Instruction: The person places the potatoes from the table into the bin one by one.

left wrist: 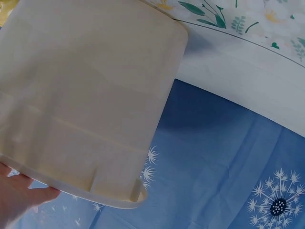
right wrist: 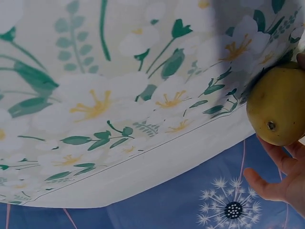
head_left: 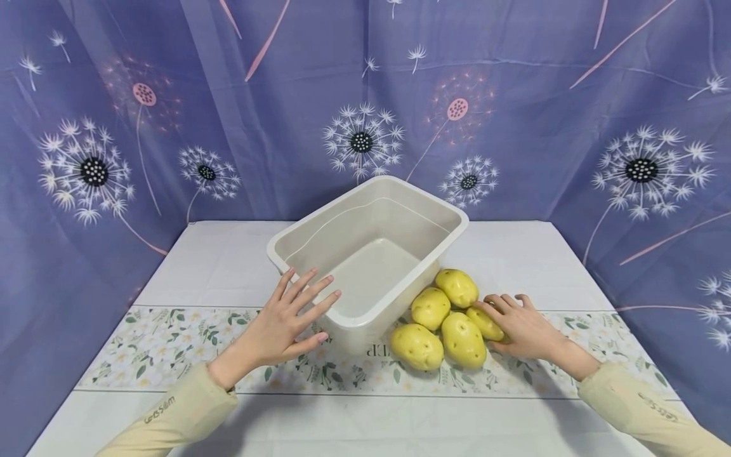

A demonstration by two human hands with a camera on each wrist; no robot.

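Note:
A beige plastic basin (head_left: 374, 266) stands at an angle in the middle of the table. My left hand (head_left: 294, 317) lies at its near-left rim, fingers spread and fairly straight; in the left wrist view, fingers (left wrist: 45, 194) meet the rim beside the basin's outer wall (left wrist: 90, 86). Right of the basin sits a cluster of several shiny yellow potatoes (head_left: 417, 347). My right hand (head_left: 522, 327) holds the rightmost potato (head_left: 485, 322) between thumb and fingers, the little finger standing off. That potato (right wrist: 277, 105) partly hides the hand in the right wrist view.
A white table (head_left: 228, 260) carries a floral runner (head_left: 188, 349) under the basin and potatoes. Blue-purple curtains (head_left: 297, 127) with dandelion prints hang behind and along both sides. Another potato touches the basin's right side, near its wall.

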